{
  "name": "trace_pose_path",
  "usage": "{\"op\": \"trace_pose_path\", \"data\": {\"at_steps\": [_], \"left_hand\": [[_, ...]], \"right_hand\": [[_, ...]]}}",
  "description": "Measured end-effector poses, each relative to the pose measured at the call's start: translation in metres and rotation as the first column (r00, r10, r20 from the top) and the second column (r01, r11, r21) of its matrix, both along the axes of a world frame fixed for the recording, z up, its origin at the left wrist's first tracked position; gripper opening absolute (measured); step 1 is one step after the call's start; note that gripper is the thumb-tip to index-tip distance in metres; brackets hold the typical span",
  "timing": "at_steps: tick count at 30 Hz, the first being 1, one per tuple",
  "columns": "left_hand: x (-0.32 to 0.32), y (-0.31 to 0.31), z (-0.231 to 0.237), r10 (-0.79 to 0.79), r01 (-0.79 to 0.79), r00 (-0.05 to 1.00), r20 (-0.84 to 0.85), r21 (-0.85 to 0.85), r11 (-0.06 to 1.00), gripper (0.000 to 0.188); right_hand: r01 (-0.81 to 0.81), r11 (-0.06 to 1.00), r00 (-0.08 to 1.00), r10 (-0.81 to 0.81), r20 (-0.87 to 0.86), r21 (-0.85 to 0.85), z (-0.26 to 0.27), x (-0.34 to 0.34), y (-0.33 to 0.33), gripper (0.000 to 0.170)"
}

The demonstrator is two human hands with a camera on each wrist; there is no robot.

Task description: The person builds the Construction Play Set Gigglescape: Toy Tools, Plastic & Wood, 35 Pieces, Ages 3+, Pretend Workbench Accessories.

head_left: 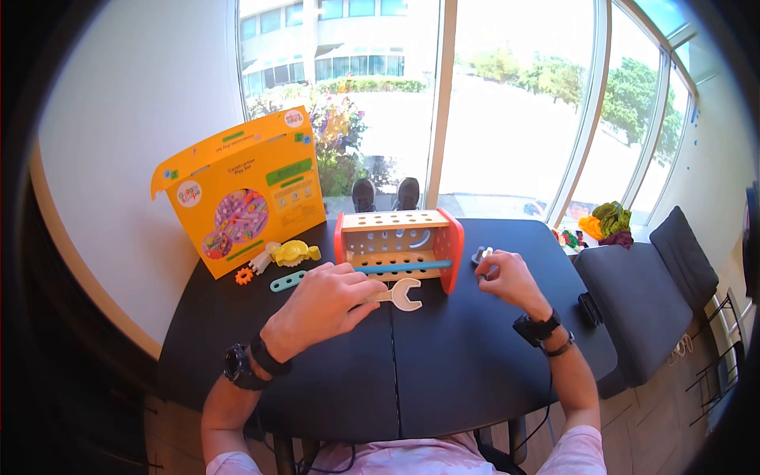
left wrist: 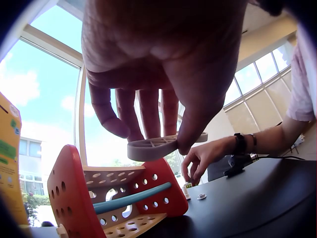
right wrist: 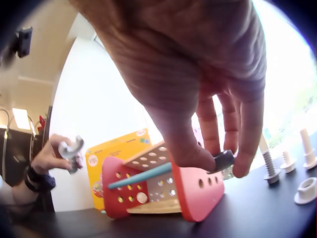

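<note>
Left hand: the left hand (head_left: 321,305) is pinching the cream wrench (head_left: 398,295) between thumb and fingers (left wrist: 150,115), the gap closed down to the tool's thickness; its open-ended head is pointing away from the palm.
Wrench: it is hanging raised near the front of the toy frame, toward the frame's left end.
Right hand: the right hand (head_left: 514,281) is holding a small dark piece (right wrist: 224,161) between thumb and fingertip, nearly closed; the other fingers are bending loosely. Its exact shape is too hidden to tell.
Toy frame: the red-ended frame (head_left: 455,249) is standing upright on the table (head_left: 475,364) between the hands, its blue rod (head_left: 412,267) running lengthwise across the front.
Loose fasteners: a grey bolt (right wrist: 270,169), white bolts (right wrist: 308,152) and a white nut (right wrist: 306,191) are sitting beyond the right hand.
Left side: a teal strip (head_left: 286,281), a yellow piece (head_left: 295,253) and an orange gear (head_left: 244,275) are lying near the yellow box (head_left: 273,202).
Step in hand: judging by the grips, the person is handling a tool and a small part together, neither touching the frame.
Next move: moving the dark piece is calling for a steady fingertip pinch, with the wrench staying clear of the rod.
</note>
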State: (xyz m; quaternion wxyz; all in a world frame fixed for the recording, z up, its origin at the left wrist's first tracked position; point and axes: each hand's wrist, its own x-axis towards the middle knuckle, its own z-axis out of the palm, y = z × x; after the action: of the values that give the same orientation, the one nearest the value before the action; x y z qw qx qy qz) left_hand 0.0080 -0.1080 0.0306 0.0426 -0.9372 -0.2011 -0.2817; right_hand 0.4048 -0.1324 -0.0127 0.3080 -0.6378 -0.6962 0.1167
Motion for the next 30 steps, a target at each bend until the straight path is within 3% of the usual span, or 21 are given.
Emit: {"op": "trace_pose_path", "data": {"at_steps": [3, 6, 12, 15, 21, 30], "left_hand": [[0.004, -0.001, -0.002, 0.023, -0.025, 0.999, 0.050, 0.047, 0.999, 0.021], [0.007, -0.002, -0.002, 0.018, -0.024, 0.995, 0.095, 0.057, 0.998, 0.023], [0.009, -0.004, -0.003, 0.013, -0.025, 0.993, 0.115, 0.101, 0.995, 0.025], [0.007, -0.005, -0.003, 0.014, -0.028, 0.994, 0.110, 0.128, 0.991, 0.027], [0.006, -0.005, -0.004, 0.042, -0.069, 0.982, 0.182, 0.149, 0.986, 0.031], [0.010, -0.008, -0.002, 0.079, -0.131, 0.963, 0.259, 0.191, 0.973, 0.030]], "right_hand": [[-0.227, 0.969, 0.947, 0.243, -0.211, 0.095, 0.008, -0.013, -0.004, 0.025], [-0.340, 0.937, 0.751, 0.320, -0.578, 0.077, 0.029, -0.051, -0.023, 0.029], [-0.444, 0.891, 0.551, 0.358, -0.754, 0.098, 0.041, -0.087, -0.034, 0.030], [-0.439, 0.885, 0.544, 0.397, -0.739, 0.153, 0.036, -0.096, -0.032, 0.028], [-0.328, 0.929, 0.480, 0.322, -0.816, 0.173, 0.038, -0.100, -0.031, 0.026], [-0.222, 0.952, 0.481, 0.296, -0.825, 0.211, 0.043, -0.110, -0.036, 0.024]]}}
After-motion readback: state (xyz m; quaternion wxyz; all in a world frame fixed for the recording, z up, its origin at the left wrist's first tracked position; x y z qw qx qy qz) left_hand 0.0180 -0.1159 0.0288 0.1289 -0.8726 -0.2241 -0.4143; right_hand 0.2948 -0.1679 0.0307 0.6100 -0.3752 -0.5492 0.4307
